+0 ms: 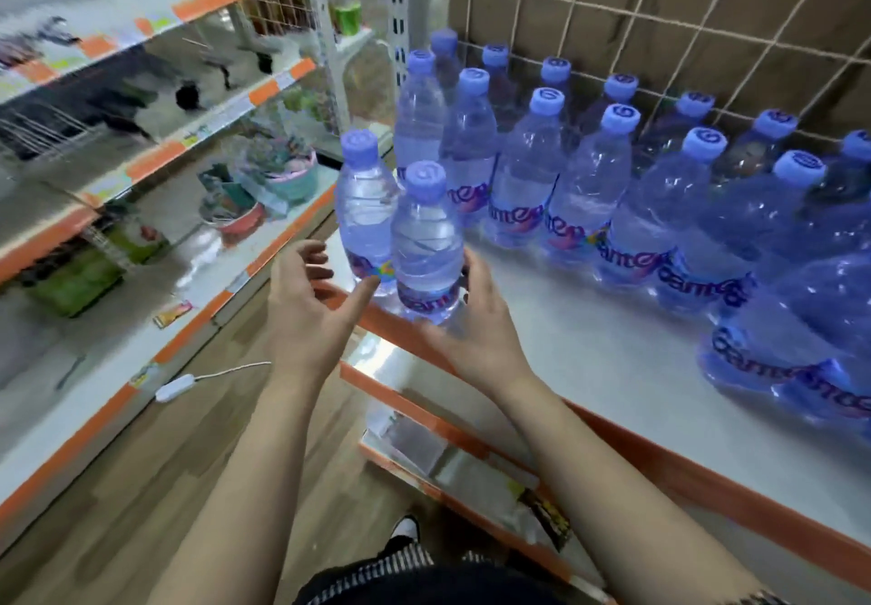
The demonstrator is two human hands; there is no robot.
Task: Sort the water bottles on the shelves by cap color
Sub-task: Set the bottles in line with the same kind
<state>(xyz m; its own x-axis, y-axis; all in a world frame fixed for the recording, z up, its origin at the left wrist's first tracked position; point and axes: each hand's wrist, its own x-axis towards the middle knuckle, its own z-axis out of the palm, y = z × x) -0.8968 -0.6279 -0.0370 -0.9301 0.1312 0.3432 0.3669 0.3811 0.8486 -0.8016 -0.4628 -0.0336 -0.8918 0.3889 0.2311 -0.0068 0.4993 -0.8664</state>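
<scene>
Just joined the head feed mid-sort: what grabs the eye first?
Rows of blue-capped water bottles fill the back of the white shelf on the right. At its front left corner two more stand apart from the rows; the right hand curls round the front bottle, and the left hand hovers beside them, fingers relaxed.

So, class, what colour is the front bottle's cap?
The cap is periwinkle blue; head view.

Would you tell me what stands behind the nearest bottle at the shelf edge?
A second blue-capped bottle, offset left, then rows of more bottles. The nearest bottle covers the second one's lower right.
</scene>
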